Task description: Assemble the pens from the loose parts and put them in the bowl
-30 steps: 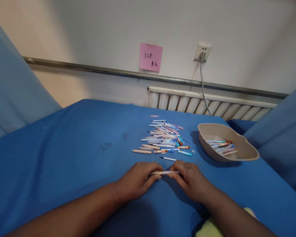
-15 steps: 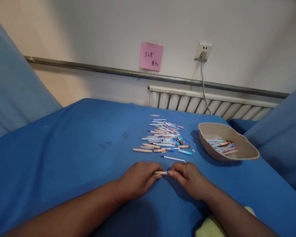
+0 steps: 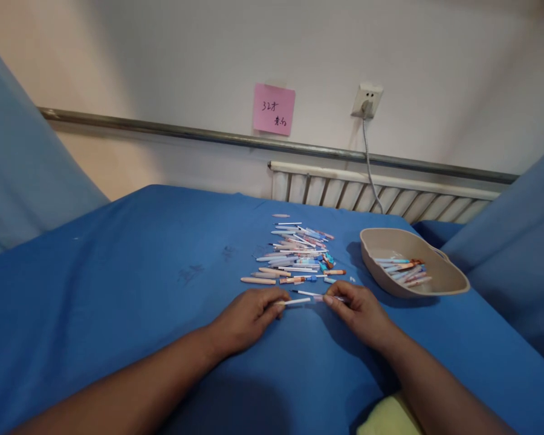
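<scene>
Clock centred on the hands. At 5, one soft-looking yellow item [image 3: 387, 418]. Left hand [image 3: 256, 315] pinches one slim, straight white refill [image 3: 298, 301]; right hand [image 3: 357, 307] pinches one pale-purple pen barrel [image 3: 318, 298], ends nearly meeting. Just past, at 12: one dark-tipped refill [image 3: 306, 293], then piled pen parts [image 3: 301, 251], overlapping, uncountable. At 2, one smooth beige basin [image 3: 444, 279] holds several pens [image 3: 405, 267].

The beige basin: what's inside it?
Inside the beige basin lies a small heap of pens, some light blue, others pinkish or orange-brown. The near wall hides part of its floor, and whatever lies beneath the topmost pens is covered.
</scene>
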Tool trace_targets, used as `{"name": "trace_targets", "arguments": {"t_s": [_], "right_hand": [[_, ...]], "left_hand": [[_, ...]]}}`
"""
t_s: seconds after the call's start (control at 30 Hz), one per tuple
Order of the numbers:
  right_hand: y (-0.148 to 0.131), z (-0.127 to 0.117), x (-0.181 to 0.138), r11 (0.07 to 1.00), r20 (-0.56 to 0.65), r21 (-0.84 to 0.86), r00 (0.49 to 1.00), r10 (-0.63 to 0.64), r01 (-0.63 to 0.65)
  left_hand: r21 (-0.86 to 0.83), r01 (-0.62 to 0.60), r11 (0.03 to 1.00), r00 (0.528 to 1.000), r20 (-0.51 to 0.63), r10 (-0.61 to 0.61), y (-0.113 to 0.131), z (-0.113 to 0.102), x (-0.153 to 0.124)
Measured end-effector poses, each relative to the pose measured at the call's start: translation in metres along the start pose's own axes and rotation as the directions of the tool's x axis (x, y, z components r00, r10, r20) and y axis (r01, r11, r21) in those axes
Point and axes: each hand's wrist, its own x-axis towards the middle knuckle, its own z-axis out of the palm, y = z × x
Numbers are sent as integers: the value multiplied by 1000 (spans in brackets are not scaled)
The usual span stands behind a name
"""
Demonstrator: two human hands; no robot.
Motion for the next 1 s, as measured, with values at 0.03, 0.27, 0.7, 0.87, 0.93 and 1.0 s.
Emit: {"name": "trace_targets", "arguments": {"t_s": [0.03, 0.27, 0.7, 0.87, 0.93, 1.0], "right_hand": [[3, -2, 1, 1000, -28, 3, 1000, 14, -14], [16, 0, 11, 995, -142, -98, 990, 5, -19], [26, -6, 18, 855, -90, -504, 992, 88, -122], [21, -3, 16, 875, -165, -456, 982, 94, -161], [17, 0, 15, 957, -261, -248, 962, 83, -150], [11, 4, 14, 987, -298, 125, 944, 139, -106]], "left_hand": [[-20, 25, 999, 999, -24, -25, -2, -1, 1], [-309, 228, 923, 957, -107, -272, -13, 2, 8], [-464, 247, 851, 946, -77, -316, -13, 11, 8], [-474, 257, 842, 941, -77, -330, -6, 11, 7], [-473, 251, 845, 944, -73, -321, -5, 11, 7], [-475, 235, 848, 951, -67, -301, -5, 12, 6]]}}
